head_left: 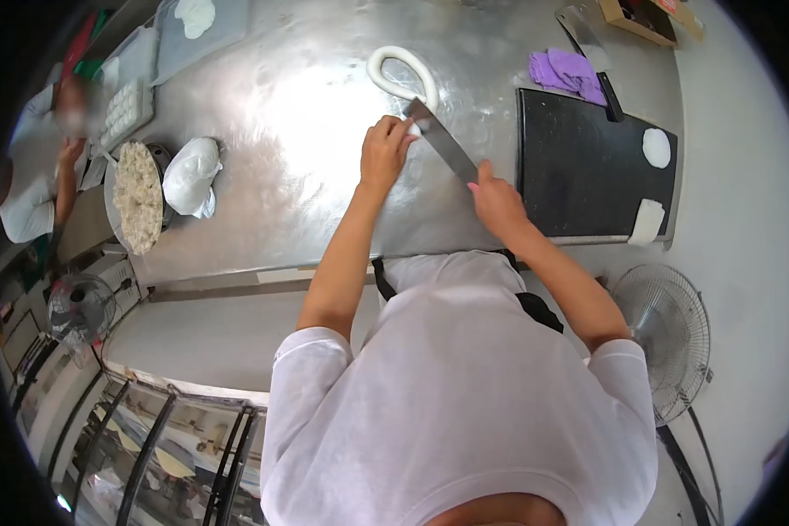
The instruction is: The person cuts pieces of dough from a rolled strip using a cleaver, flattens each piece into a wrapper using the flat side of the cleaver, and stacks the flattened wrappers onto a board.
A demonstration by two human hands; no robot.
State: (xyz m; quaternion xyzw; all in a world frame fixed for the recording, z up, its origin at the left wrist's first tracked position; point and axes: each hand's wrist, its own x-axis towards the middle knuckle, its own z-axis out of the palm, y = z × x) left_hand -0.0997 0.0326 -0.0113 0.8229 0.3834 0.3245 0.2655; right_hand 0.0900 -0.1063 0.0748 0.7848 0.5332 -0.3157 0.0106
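One broad metal table (298,149) fills the upper half of the frame, its surface shiny, with a pale floor (736,131) at the right, a large fan (662,342) at lower right and a smaller fan (81,302) at lower left. A curved dough rope (403,58) lies at upper centre, its lower end close above the fingers of the left hand (384,156). Those fingers are drawn together on a small dough piece (414,130). The right hand (500,203) has its fingers wrapped around the near end of a knife (450,149), whose blade slants up and left to the rope's lower end; the blade partly hides that end, and whether it touches the dough cannot be told. Right of the hands is a black board (579,167) bearing a white disc (657,147), with a purple cloth (566,72) at its upper edge. At left stand a bowl of crumbly filling (138,197) and, just beside it, a white plastic bag (191,175); another person (39,188) is at the far left edge.
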